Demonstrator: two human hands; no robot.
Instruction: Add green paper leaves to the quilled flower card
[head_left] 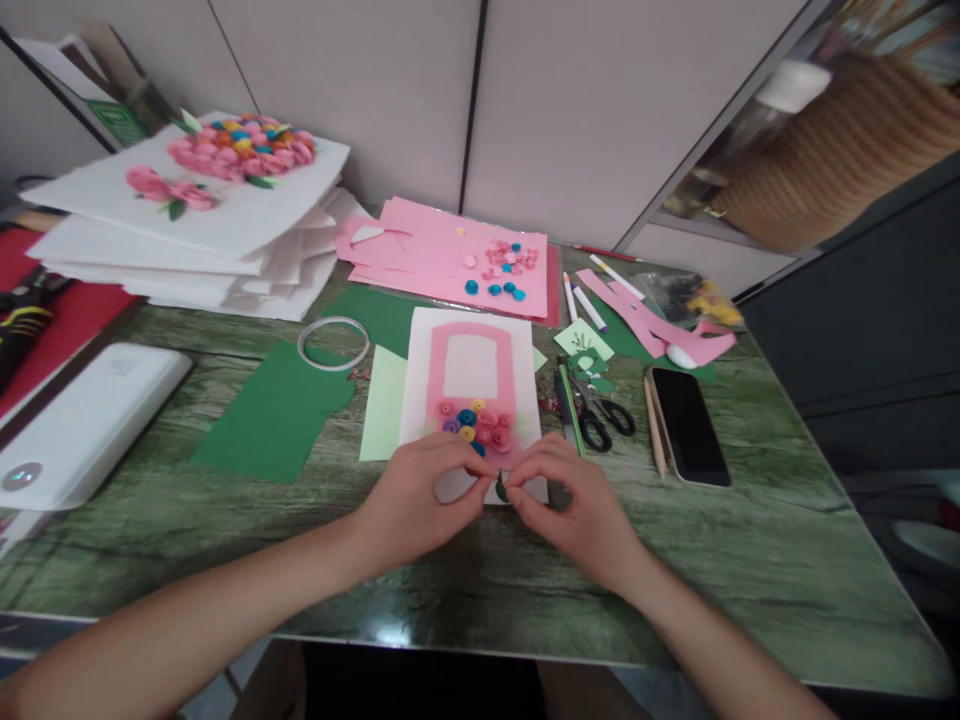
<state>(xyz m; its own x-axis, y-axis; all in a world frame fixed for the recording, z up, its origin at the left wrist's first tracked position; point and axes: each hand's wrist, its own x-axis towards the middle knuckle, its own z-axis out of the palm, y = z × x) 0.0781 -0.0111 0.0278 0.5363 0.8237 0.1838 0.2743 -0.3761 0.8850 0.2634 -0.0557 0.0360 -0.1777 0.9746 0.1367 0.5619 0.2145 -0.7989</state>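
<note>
A small dark green paper leaf (502,488) is pinched between the fingertips of both hands, over the lower edge of a white sheet (414,372). My left hand (421,492) closes thumb and forefinger at the leaf's left side. On its other side, my right hand (576,505) grips it the same way. Just beyond the fingers, rolled paper flowers (486,420) in pink, blue, yellow and purple cluster at the base of a pink paper basket shape (437,362). My hands hide the bottom of that shape.
Right of the sheet lie black-handled scissors (596,425), a green pen (570,408), a wooden stick (655,428) and a phone (688,425). Leftward are green paper (266,420), a tape ring (334,366) and a white power bank (105,420). Pink sheets (442,262) and a white stack (247,270) stand behind.
</note>
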